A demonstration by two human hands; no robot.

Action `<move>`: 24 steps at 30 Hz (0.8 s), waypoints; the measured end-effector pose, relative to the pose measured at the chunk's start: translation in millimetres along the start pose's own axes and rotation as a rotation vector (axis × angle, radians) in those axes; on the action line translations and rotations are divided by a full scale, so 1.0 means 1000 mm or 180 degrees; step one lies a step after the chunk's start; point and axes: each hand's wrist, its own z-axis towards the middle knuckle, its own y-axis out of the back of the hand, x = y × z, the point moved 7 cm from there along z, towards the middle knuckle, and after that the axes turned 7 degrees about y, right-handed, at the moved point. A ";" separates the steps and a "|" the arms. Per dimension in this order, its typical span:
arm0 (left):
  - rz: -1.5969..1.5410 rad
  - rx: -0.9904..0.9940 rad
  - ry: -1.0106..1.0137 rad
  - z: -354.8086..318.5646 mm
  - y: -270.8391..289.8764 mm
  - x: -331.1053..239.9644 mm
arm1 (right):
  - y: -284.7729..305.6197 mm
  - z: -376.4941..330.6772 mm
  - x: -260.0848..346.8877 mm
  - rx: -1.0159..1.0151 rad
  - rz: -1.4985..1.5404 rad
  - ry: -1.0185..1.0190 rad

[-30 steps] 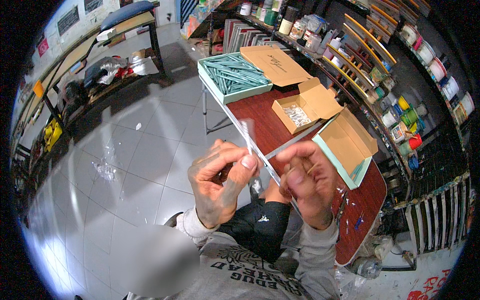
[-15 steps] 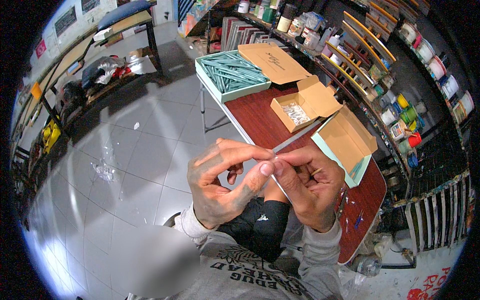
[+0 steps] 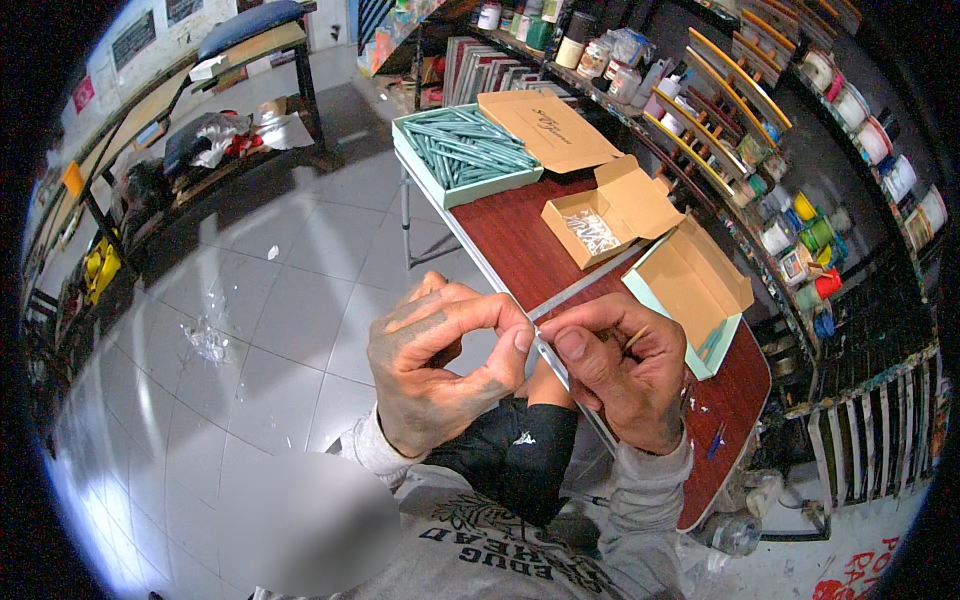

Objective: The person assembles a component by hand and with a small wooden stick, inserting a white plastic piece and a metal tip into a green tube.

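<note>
**Left hand (image 3: 440, 360) and right hand (image 3: 635, 370) meet at a small pale piece (image 3: 543, 348)**

Clock directions run from the piece, twelve being the top of the view. It is up in the air by the near rim of the table (image 3: 510, 225). The left thumb and forefinger press together on it, the other fingers curling loosely behind. The right forefinger reaches its other side, thumb bent alongside; whether those tips grip it, I cannot tell. A thin tan stick (image 3: 636, 338) pokes out between the curled right fingers.

Dark script marks the brown lid (image 3: 550, 143) at twelve; dark lettering covers the grey sweatshirt (image 3: 430, 570) at six; red letters are painted on a white wall (image 3: 862, 570) at four. The dark notices (image 3: 135, 42) at ten are too small to read.

The table's pale rim slants from eleven to five, and a light seam runs toward one. A large mint box (image 3: 495, 188) of teal rods stands along that rim at eleven, a small brown box (image 3: 562, 235) of white bits at one, a smaller mint box (image 3: 685, 275) at two. Tiled floor (image 3: 285, 330) spreads wide from eight to eleven, crumpled plastic (image 3: 208, 342) lying at nine.
</note>
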 end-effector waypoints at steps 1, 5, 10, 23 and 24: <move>0.0053 -0.0029 -0.0091 0.000 0.000 -0.001 | 0.001 0.000 -0.001 0.0031 -0.0031 -0.0049; 0.0129 -0.0137 -0.0262 -0.002 0.001 -0.004 | -0.003 0.000 0.002 -0.0030 -0.0014 0.0082; 0.0026 -0.0147 -0.0156 -0.001 0.000 -0.003 | 0.000 0.000 -0.003 -0.0041 -0.0023 0.0012; 0.0397 -0.0051 -0.0537 0.000 -0.001 -0.017 | 0.000 -0.001 0.004 -0.0296 -0.0514 0.0404; 0.0388 -0.0023 -0.0586 0.001 -0.001 -0.018 | 0.000 -0.001 0.003 -0.0257 -0.0475 0.0391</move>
